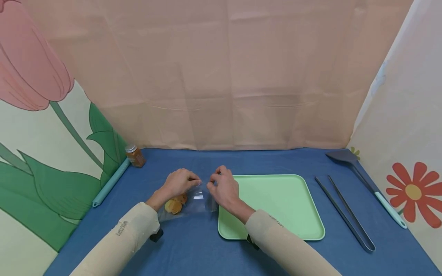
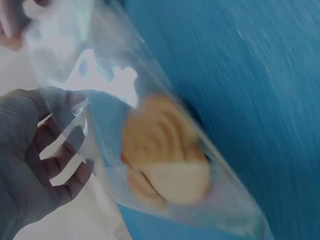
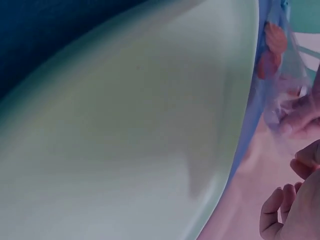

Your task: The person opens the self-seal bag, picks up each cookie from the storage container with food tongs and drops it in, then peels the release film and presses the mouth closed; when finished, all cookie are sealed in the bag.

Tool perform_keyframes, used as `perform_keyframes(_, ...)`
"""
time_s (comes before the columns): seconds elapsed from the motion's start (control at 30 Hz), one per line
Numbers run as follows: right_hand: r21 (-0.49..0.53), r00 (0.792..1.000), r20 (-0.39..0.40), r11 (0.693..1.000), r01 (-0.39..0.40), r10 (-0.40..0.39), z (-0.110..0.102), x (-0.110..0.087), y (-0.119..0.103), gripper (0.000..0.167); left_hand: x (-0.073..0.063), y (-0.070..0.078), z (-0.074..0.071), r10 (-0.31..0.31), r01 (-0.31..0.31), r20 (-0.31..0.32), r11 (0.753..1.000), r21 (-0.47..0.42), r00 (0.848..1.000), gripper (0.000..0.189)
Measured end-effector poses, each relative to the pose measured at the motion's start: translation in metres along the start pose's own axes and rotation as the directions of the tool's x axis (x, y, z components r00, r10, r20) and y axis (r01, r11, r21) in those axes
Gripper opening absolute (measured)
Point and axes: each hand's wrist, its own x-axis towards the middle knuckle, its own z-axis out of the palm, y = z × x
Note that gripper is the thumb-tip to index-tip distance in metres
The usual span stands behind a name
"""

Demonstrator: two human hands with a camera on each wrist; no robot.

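A clear plastic bag (image 1: 197, 205) lies between my hands over the blue cloth. Inside it are golden-brown pastries (image 2: 165, 145) with ridged tops, at least two showing. My left hand (image 1: 180, 183) pinches the bag's upper edge between thumb and forefinger; its other fingers are loosely bent in the left wrist view. At the bag's right end, my right hand (image 1: 225, 188) has its thumb and forefinger together at the film, the other fingers curled. The exact pinch point is hard to see through the clear plastic. Below the right wrist is a light green tray (image 1: 279, 207).
Right of the tray lie metal tongs (image 1: 348, 218) and a dark spatula (image 1: 362, 178) with a pale green handle. A spice jar (image 1: 135, 156) with a silver lid stands at the back left, near a rolled teal tube (image 1: 111, 183) along the left wall.
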Motion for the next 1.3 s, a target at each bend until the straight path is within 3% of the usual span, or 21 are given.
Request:
perform_keyframes(0.2,0.024,1.000,-0.008,1.000,-0.013,0.013,-0.007,0.001,0.002,0.011,-0.005,-0.009,0.000,-0.023,0.024,0.012,1.000,-0.010,1.000,0.020)
perform_keyframes(0.4,0.098,0.993,0.043,0.989,-0.113,0.109,-0.012,0.001,0.004,0.012,-0.006,-0.007,-0.003,-0.045,0.047,0.031,0.997,-0.060,0.999,0.023)
perform_keyframes(0.53,0.132,0.989,0.062,0.981,-0.140,0.133,-0.013,-0.001,0.006,0.012,-0.006,-0.006,-0.003,-0.061,0.063,0.033,0.996,-0.062,0.998,0.022)
perform_keyframes(0.93,0.231,0.988,0.113,0.964,-0.129,0.105,-0.015,-0.008,0.007,0.017,-0.005,-0.003,-0.001,-0.059,0.061,0.033,0.996,-0.069,0.998,0.021)
perform_keyframes(1.3,0.366,0.987,0.146,0.923,-0.116,0.066,-0.016,-0.011,0.007,0.018,-0.007,-0.004,-0.001,-0.029,0.031,0.020,0.996,-0.080,0.999,0.021)
